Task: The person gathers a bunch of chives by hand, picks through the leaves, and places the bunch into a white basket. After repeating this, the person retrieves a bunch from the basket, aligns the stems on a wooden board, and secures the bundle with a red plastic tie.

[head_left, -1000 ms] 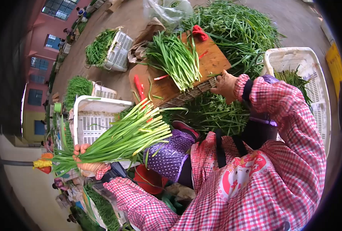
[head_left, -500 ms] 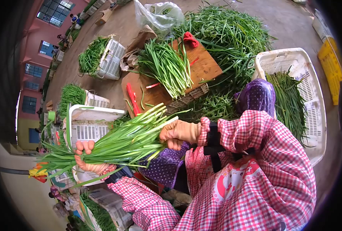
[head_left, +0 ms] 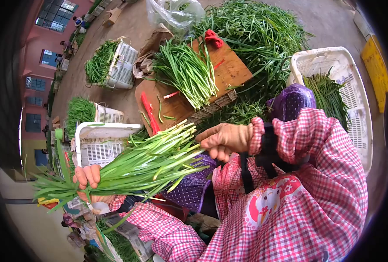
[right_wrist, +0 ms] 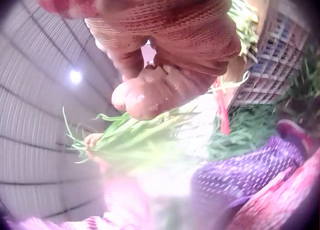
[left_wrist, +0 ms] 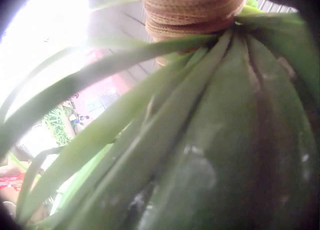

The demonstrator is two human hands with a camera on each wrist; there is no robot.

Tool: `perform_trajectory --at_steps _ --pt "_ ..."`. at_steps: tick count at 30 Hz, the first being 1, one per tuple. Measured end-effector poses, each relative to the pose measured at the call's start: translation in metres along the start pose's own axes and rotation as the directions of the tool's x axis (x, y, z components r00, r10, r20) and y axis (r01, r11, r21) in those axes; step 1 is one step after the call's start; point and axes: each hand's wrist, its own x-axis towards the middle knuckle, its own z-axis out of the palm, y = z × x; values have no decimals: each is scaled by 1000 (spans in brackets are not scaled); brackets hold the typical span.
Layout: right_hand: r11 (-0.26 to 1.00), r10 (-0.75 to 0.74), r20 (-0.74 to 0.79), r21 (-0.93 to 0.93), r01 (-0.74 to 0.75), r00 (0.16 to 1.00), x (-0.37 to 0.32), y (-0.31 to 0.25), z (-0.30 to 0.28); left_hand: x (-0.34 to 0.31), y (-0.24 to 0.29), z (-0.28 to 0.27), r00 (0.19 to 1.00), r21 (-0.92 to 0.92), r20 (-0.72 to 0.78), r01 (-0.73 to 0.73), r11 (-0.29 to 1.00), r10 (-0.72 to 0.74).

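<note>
My left hand (head_left: 89,183) grips the leafy end of a bunch of long green stalks (head_left: 137,168), whose pale ends fan out to the right. Broad leaves (left_wrist: 200,140) fill the left wrist view below a ribbed glove cuff. At the pale ends, my right hand (head_left: 226,139) has its fingers bent and its fingertips against a few stalks; the exact pinch is partly hidden. The right wrist view shows the curled fingers of this hand (right_wrist: 165,65) in front of the bunch (right_wrist: 150,130). Another bunch (head_left: 187,72) lies on a wooden board (head_left: 233,72).
Red strips (head_left: 149,111) and a red cloth (head_left: 212,38) lie on the board. White crates stand left (head_left: 89,153) and right (head_left: 362,118). A large heap of greens (head_left: 255,30) and a clear plastic bag (head_left: 176,15) are beyond. Purple dotted covers (head_left: 292,102) are on the legs.
The right hand came from the board's edge to the pale ends, then shifted slightly right and up, with its grasp loosened. The left hand still holds the bunch, now slightly farther left.
</note>
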Motion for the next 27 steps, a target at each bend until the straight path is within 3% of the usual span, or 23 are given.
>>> perform_trajectory --at_steps 2,3,4,6,7,8,9,10,12,14,15,16,18,20,21,22,23,24,25,26,27 --pt "993 15 83 114 -25 996 23 14 0 16 -16 34 991 31 53 -127 991 125" --pt "993 3 99 119 -15 995 28 14 3 18 -12 38 997 25 70 23 999 -25" --pt "992 -9 116 124 -6 993 32 13 5 22 -12 41 997 23 72 26 999 -28" --pt "977 -64 234 211 13 970 42 10 11 27 -12 46 943 39 187 273 961 -275" --pt "972 -71 214 232 20 974 44 11 15 26 -12 44 929 64 193 310 949 -316" --pt "966 -81 192 257 30 978 46 11 19 27 -15 40 925 62 200 318 946 -324" --pt "953 -76 139 300 31 987 47 12 27 30 -23 37 960 109 196 181 977 -199" --pt "934 -142 231 353 53 963 55 19 23 31 -27 35 978 156 194 39 987 -69" --pt "881 -218 353 472 28 910 55 25 19 34 -33 40 987 75 124 93 993 -102" --pt "913 -216 459 408 12 862 46 24 0 32 -30 36 989 -3 53 139 990 -138" --pt "947 -189 449 319 41 873 41 23 -11 26 -22 19 997 -26 -19 81 996 -81" --pt "981 -150 455 178 76 878 36 20 -26 23 -18 10 996 -45 -91 20 999 -24" --pt "985 -77 526 -90 145 847 34 21 -62 20 -13 1 995 -70 -99 -3 998 -4" --pt "795 32 414 -562 227 910 48 33 -110 20 -11 2 997 -115 -46 -72 991 67" --pt "559 171 227 -824 95 959 37 25 -114 16 -6 -1 998 -132 -46 -47 990 41" --pt "246 237 2 -967 -59 971 23 14 -112 14 -4 -1 998 -128 -48 -49 991 43" --pt "-96 260 -52 -995 -27 964 16 7 -113 12 -2 -1 997 -116 -65 -49 992 41" --pt "-426 262 -108 -904 14 959 10 0 -111 10 0 -1 996 -104 -81 -47 993 39" --pt "-570 279 -212 -821 -16 937 -2 -12 -100 11 0 1 996 -98 -82 -50 994 42" --pt "-571 279 -206 -821 -11 938 -13 -24 -85 12 -2 3 999 -101 -29 -26 995 23" --pt "-512 141 -126 -858 -37 982 -22 -35 -69 13 -3 4 1000 -104 23 -1 995 3"
